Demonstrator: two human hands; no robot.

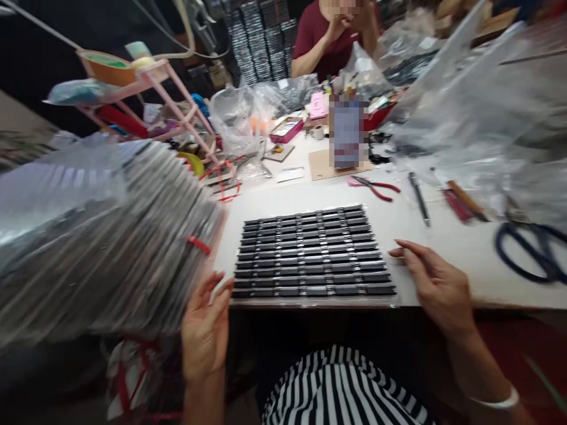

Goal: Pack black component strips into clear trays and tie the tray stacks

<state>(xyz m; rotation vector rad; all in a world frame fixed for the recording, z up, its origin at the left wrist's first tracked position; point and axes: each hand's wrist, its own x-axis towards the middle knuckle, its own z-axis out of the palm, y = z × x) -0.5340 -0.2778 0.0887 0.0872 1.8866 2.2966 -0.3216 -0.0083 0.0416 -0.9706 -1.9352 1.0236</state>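
A flat sheet of black strips [313, 254] set in close rows, with shiny lines across them, lies on the white table at its front edge, on what looks like a clear backing. My left hand [206, 330] is at the sheet's near left corner, fingers half curled and the thumb a little apart from them; a pale patch shows between. Whether it touches the backing I cannot tell. On the other side, my right hand [436, 286] hovers off the sheet's right edge with fingers loosely stretched, and I see nothing in it.
At left rises a large stack of plastic-wrapped sheets [133, 248]. Red-handled pliers [376, 186], a pen [419, 199] and dark-handled scissors [531, 248] lie to the right. A phone [348, 133] stands behind. Across the table sits a person [310, 44] in dark red, near plastic bags.
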